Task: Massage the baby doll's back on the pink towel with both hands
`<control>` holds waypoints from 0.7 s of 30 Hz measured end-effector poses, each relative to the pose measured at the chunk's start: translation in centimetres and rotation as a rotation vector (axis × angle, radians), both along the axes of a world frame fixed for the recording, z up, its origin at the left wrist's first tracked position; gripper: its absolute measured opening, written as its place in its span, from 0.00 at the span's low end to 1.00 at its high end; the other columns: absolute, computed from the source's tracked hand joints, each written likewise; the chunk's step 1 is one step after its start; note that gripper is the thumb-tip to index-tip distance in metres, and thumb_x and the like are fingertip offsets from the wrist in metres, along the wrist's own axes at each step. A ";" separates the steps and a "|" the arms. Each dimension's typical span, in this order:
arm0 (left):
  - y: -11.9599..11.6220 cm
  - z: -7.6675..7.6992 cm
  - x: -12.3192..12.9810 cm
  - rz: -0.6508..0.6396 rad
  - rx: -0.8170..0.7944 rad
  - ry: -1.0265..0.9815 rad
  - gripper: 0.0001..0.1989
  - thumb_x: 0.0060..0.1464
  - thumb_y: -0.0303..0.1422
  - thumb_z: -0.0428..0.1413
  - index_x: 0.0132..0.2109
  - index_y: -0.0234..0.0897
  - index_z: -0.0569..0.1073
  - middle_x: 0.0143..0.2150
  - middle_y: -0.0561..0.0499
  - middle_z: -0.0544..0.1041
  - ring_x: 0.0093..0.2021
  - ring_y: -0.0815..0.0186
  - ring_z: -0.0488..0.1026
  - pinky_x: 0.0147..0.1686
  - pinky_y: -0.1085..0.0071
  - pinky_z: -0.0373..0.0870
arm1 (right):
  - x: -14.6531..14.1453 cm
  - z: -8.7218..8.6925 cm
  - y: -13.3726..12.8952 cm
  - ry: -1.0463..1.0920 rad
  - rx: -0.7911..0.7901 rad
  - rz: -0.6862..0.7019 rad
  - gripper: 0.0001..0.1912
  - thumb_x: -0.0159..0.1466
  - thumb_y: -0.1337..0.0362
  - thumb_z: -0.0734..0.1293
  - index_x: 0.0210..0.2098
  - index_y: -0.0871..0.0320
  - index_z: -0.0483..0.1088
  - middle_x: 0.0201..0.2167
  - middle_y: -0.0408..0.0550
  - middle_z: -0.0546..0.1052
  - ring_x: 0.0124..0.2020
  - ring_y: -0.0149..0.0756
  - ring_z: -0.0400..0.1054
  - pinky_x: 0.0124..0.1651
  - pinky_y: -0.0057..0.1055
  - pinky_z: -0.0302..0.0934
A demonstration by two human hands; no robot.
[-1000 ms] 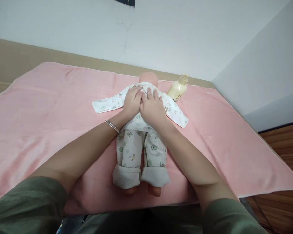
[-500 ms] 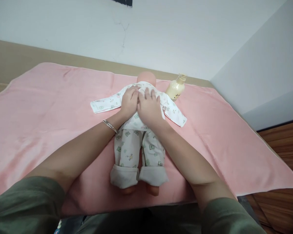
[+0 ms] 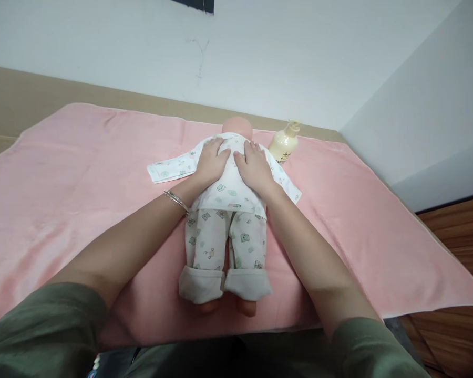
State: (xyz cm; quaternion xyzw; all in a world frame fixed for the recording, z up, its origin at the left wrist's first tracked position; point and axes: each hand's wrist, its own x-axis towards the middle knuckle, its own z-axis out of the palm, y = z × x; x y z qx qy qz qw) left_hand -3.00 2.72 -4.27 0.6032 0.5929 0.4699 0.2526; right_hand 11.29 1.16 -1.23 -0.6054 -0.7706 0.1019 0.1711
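A baby doll (image 3: 237,126) in a white printed top (image 3: 224,191) and matching trousers (image 3: 211,239) lies on a pink cloth (image 3: 122,136), its head toward the wall and its feet toward me. On the left side of the top's upper part rests my left hand (image 3: 213,161), palm down with thumb apart, a silver bangle at its wrist. My right hand (image 3: 256,167) lies flat on the right side of the upper part, fingers spread. A gap separates the two hands, and neither holds anything. The doll's sleeves stretch out to both sides.
A cream pump bottle (image 3: 284,143) stands on the cloth just right of the doll's head. Behind the cloth runs a beige table edge (image 3: 161,107) along a white wall (image 3: 260,58). Brown wooden panels (image 3: 457,231) are at the right.
My right hand has moved to the right and away from my left hand, showing the middle of the top. My left hand has stayed nearly in place, its thumb now farther out.
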 end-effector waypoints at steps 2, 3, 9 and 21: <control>0.3 0.3 -0.5 -0.037 -0.017 -0.002 0.26 0.62 0.33 0.53 0.65 0.30 0.75 0.71 0.39 0.72 0.75 0.51 0.65 0.80 0.56 0.55 | -1.3 0.4 -1.9 -0.092 0.025 -0.042 0.35 0.77 0.59 0.52 0.77 0.76 0.50 0.78 0.72 0.54 0.80 0.61 0.48 0.81 0.53 0.44; 0.5 0.4 -0.8 -0.056 -0.024 -0.020 0.26 0.62 0.33 0.53 0.64 0.31 0.76 0.71 0.39 0.73 0.74 0.51 0.67 0.80 0.56 0.57 | -2.0 0.5 -2.7 -0.131 0.049 -0.058 0.35 0.76 0.60 0.53 0.76 0.76 0.51 0.77 0.74 0.55 0.80 0.63 0.49 0.81 0.54 0.46; 0.8 0.1 -0.8 -0.067 -0.005 -0.014 0.24 0.62 0.33 0.51 0.62 0.33 0.77 0.68 0.40 0.76 0.71 0.51 0.71 0.77 0.53 0.61 | -2.0 0.0 -2.2 -0.066 0.079 0.008 0.34 0.74 0.62 0.55 0.76 0.71 0.54 0.79 0.66 0.54 0.81 0.60 0.47 0.81 0.55 0.45; -0.5 -0.7 1.0 -0.100 0.122 0.091 0.25 0.60 0.30 0.51 0.62 0.35 0.79 0.70 0.43 0.74 0.75 0.48 0.66 0.80 0.47 0.56 | -0.5 0.2 -0.5 -0.068 0.127 -0.002 0.34 0.77 0.59 0.50 0.72 0.79 0.59 0.72 0.73 0.66 0.76 0.57 0.59 0.78 0.53 0.52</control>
